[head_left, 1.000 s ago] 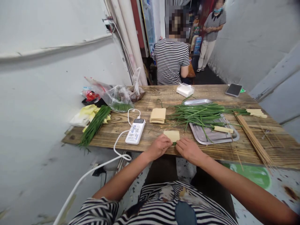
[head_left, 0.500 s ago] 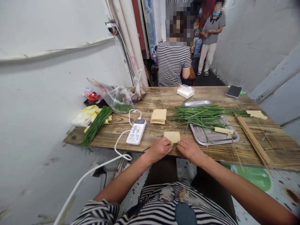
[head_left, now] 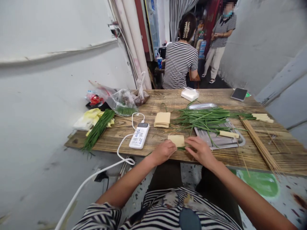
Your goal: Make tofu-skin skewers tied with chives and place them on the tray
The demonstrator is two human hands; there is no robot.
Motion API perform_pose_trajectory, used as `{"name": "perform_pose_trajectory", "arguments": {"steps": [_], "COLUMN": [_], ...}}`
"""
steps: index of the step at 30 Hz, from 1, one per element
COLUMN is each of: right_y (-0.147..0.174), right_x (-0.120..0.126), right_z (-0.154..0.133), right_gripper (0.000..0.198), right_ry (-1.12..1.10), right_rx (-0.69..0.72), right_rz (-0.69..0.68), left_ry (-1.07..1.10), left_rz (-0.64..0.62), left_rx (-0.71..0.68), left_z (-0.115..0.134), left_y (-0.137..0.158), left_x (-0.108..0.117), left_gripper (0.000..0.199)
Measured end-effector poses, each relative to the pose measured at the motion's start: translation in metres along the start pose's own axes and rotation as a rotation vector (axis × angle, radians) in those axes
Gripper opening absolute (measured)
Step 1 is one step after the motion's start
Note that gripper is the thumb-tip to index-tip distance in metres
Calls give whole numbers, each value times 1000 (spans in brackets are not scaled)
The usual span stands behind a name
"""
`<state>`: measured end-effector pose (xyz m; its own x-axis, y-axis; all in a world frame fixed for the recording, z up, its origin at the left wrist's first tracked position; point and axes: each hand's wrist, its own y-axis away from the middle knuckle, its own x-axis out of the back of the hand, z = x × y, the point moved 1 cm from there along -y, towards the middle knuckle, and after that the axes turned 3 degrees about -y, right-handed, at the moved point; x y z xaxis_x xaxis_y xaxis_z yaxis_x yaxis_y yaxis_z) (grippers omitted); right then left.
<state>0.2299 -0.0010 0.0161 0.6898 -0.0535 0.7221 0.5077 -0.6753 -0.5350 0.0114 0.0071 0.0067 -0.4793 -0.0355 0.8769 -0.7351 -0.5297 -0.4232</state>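
Observation:
A pale yellow square sheet, like tofu skin (head_left: 177,140), lies flat near the table's front edge. Along its near side runs a thin bunch of green chives (head_left: 181,148). My left hand (head_left: 165,152) is closed at the sheet's near left corner, pinching the chives, whose ends poke out to its left. At the right end of the bunch, my right hand (head_left: 200,150) has its thumb and fingers spread apart with nothing between them. A stack of similar sheets (head_left: 162,119) sits farther back.
A chive heap (head_left: 203,115) and a rolled piece (head_left: 229,134) lie across a metal tray (head_left: 241,142). Bamboo skewers (head_left: 259,142) and more rolls (head_left: 262,117) are right. Left are a cabled power bank (head_left: 139,135), chives (head_left: 99,129) and plastic bags (head_left: 122,100). Two people (head_left: 181,65) are beyond.
My right hand has drawn slightly back to the right and its fingers have spread, uncovering the chive ends. My left hand stays nearly still. Both people beyond the table appear shifted right.

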Motion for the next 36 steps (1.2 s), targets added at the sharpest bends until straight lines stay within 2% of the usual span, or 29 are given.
{"name": "perform_pose_trajectory", "arguments": {"steps": [2, 6, 9, 12, 18, 22, 26, 30, 33, 36], "right_y": [3, 1, -4, -7, -9, -11, -13, -13, -12, -13], "right_x": [2, -8, -18, -22, -24, -25, -25, -25, -24, -24], "right_z": [1, -5, -8, -6, 2, 3, 3, 4, 4, 4], "right_gripper": [25, 24, 17, 23, 30, 35, 37, 33, 29, 27], "right_ry": [15, 108, 162, 153, 29, -5, -35, -61, -69, -76], "right_rx": [-35, 14, 25, 28, 28, 23, 25, 12, -5, -40], "right_rz": [-9, -157, -177, -195, -183, -195, -184, -168, -167, -171], "left_ry": [24, 57, 86, 144, 236, 129, 64, 88, 106, 100], "left_rz": [-4, -3, 8, 25, -5, -12, 63, 127, 91, 39], "left_rx": [1, 32, 78, 90, 161, 185, 176, 141, 174, 280], "left_z": [-1, -2, -3, -7, -10, -5, -8, -13, -13, -10], "left_y": [-2, -3, -2, -3, -7, 1, 11, 14, 9, 3], "left_x": [3, 7, 6, 5, 7, 8, 0, -6, -3, 4], "left_gripper": [29, 30, 31, 31, 31, 27, 34, 25, 24, 21]}}
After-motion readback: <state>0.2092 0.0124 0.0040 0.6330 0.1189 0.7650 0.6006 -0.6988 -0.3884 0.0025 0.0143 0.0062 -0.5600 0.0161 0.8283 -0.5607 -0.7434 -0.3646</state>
